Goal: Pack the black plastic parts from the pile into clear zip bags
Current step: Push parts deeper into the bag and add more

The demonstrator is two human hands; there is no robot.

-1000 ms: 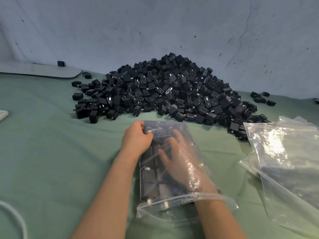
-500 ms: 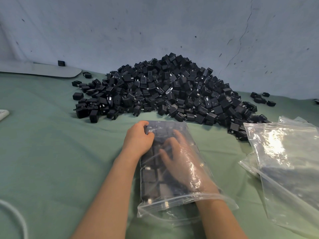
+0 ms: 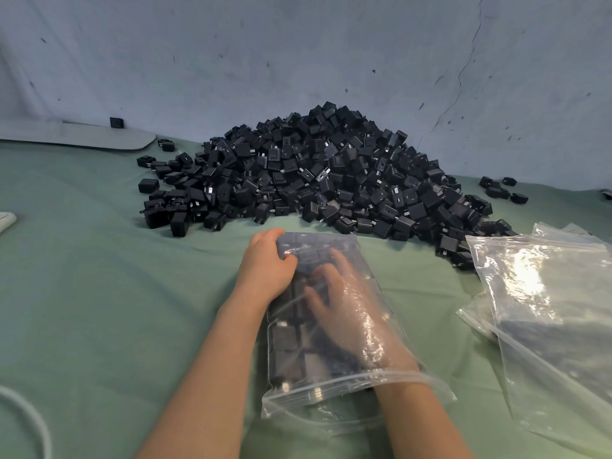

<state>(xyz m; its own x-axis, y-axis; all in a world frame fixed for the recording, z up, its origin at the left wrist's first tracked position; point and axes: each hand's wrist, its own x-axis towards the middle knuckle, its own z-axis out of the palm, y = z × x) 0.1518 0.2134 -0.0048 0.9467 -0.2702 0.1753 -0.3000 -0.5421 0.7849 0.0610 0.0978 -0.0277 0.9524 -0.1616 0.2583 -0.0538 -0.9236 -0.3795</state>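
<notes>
My left hand gripped the far corner of the clear zip bag on the green cloth. My right hand lay inside, fingers spread flat on the black plug adapters. I judged it best to press them into even rows, steadying the bag, before taking more from the pile beyond.

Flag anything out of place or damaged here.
A few stray parts lie apart from the pile, by the wall at right, and another part sits off the pile's left edge. The wall has a long crack. Nothing else stands out.
</notes>
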